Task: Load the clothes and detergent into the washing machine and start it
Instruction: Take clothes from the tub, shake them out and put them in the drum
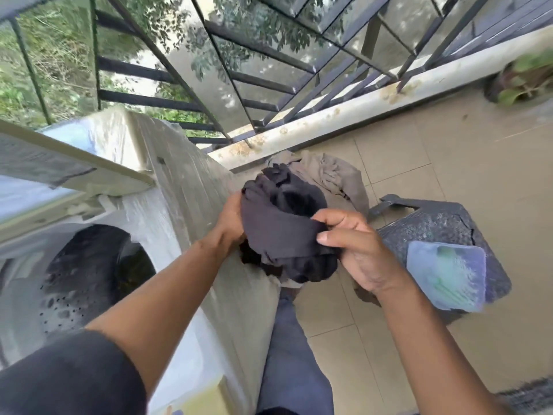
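Both grips hold one bunched dark cloth garment (281, 229): left hand (230, 220) cupping, right hand (350, 250) pinching. Bundle hangs beside white top-loading washing machine (185, 199), right of its open drum (89, 265). Risk: loose folds snagging rim, spilling outside.

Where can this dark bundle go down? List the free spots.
Free: the drum mouth, lid raised, and bare tiles between the railing kerb and dark stool. Crowded: the stool holds a packet; grey clothes heaped behind the dark garment.
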The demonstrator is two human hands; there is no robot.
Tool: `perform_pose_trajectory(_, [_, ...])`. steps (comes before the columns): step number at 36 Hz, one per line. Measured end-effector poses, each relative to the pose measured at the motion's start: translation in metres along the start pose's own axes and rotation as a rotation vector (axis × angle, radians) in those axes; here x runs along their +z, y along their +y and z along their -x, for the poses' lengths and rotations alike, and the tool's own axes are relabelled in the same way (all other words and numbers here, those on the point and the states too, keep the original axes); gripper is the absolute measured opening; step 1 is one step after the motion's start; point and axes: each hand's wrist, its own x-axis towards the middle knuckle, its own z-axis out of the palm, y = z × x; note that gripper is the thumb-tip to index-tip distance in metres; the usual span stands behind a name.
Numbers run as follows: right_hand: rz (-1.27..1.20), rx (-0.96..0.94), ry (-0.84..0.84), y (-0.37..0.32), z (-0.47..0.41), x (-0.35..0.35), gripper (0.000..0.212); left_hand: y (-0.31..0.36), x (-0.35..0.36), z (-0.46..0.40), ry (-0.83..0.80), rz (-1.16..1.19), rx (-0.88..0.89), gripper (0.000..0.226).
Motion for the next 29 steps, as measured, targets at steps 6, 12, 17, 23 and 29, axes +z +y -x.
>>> perform_pose_trajectory(6, [0.451,0.112,0.51,0.026,0.009,-0.029,0.029,0.037,-0.017,0.03,-0.053,0.221,0.119,0.02])
perform_pose_trajectory(12, [0.709,0.294,0.374,0.051,0.011,-0.03,0.133,0.061,-0.034,0.091,-0.266,0.35,0.363,0.033])
perform_pose_trajectory(17, [0.719,0.4,0.487,0.077,-0.003,-0.027,0.129,0.073,-0.056,0.133,-0.363,0.489,0.421,0.013])
perform_pose_trajectory(23, [0.383,0.289,0.577,0.078,0.015,-0.013,0.013,0.065,-0.091,0.168,-0.541,0.551,0.44,0.024])
perform_pose_trajectory(29, [0.205,-0.003,0.524,0.015,0.013,0.055,0.021,0.038,-0.124,0.188,-0.317,0.45,0.433,0.022])
